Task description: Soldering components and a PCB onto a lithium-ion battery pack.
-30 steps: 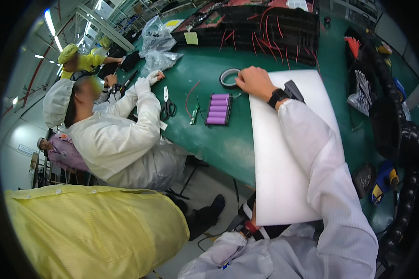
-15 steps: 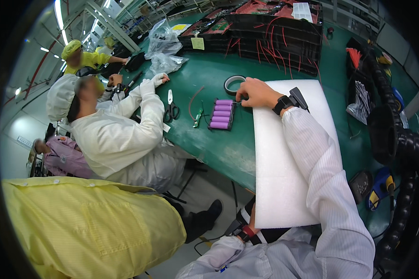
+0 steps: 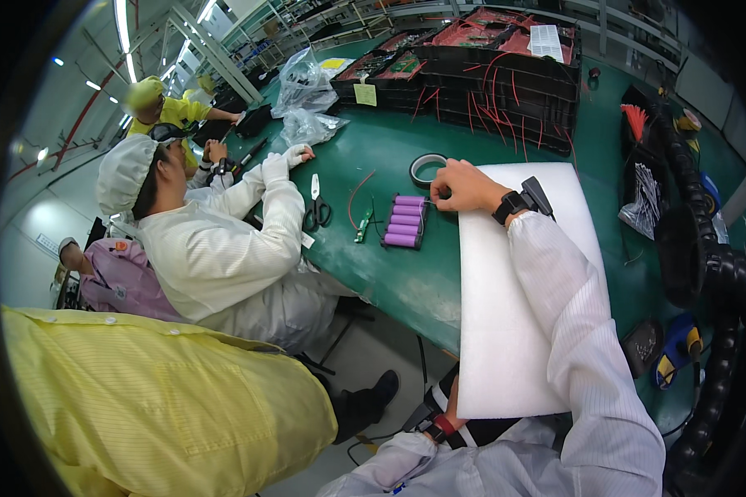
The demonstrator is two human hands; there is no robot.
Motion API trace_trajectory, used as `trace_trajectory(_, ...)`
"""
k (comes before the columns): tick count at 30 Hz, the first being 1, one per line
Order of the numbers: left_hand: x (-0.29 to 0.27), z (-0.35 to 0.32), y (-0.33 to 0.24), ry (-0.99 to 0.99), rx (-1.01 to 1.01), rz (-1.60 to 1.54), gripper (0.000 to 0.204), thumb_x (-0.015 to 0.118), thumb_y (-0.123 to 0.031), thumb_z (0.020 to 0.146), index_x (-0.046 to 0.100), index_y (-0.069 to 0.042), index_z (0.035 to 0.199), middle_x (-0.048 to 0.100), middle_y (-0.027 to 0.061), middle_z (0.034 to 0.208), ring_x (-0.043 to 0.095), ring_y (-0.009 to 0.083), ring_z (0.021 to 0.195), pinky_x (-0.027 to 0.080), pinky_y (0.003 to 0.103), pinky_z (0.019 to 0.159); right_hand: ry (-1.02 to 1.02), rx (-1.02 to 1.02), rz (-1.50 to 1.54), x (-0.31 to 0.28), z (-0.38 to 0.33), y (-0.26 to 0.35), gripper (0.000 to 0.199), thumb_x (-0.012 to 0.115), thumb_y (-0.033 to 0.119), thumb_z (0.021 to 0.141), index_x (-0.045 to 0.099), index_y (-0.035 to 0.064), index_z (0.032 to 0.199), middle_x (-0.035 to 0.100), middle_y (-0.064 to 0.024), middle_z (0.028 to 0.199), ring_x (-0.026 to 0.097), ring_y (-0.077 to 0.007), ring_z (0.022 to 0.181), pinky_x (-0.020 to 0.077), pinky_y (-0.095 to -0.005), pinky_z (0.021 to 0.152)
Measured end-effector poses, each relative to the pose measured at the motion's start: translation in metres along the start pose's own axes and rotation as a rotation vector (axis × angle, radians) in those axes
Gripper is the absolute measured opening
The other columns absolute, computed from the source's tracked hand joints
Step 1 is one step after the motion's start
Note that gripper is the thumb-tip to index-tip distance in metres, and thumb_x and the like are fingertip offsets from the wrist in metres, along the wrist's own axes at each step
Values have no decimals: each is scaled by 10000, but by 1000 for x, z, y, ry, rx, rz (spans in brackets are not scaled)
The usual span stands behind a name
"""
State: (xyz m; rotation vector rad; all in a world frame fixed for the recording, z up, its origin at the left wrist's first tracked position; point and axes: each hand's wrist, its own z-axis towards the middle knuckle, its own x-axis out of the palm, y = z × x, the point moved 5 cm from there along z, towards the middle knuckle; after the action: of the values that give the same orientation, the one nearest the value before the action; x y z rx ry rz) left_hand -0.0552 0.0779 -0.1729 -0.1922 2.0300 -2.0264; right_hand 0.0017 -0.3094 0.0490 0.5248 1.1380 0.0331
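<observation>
My right hand reaches over the far end of a white foam sheet, fingers curled and pressed together beside a purple battery pack. Whatever is between its fingertips is too small to make out. Just beyond it lies a roll of black tape. Low in the view, my left hand is mostly behind the foam sheet's near edge, its fingers hidden. Left of the pack are a small green circuit board and a thin red wire.
Black-handled scissors lie near a co-worker in white. Another person's yellow garment fills the lower left. Stacked black trays with red wires stand at the back. Bagged cable ties and a black flexible hose are at right.
The view has shifted slightly, so the scene sits a little lower and to the right. My right hand stays beside the battery pack, fingers still curled; the left remains behind the foam sheet.
</observation>
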Motion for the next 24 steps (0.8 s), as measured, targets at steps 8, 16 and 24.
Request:
trace_trajectory(8,-8,-5,8,-36,112,209,432,680,-257,911,617,12,1243,647,219,1197,595,395,1118,462,476,966,69,-35,46,5,2,1,37,726,218,781,760,232,782,606,41,775,520,-190,930,345,-368,874)
trace_trajectory(16,-4,4,4,-4,-147,87,332,661,-252,903,648,5,1112,621,265,1092,565,447,1054,467,456,877,97,1,47,3,-1,-3,186,670,291,824,768,188,704,637,34,756,521,-184,923,319,-362,887)
trace_trajectory(24,-16,10,-10,-181,151,319,307,666,-244,897,535,19,984,546,248,910,532,470,899,441,516,779,209,25,-4,4,-1,1,214,760,383,823,723,187,745,661,52,860,527,-175,956,308,-362,880)
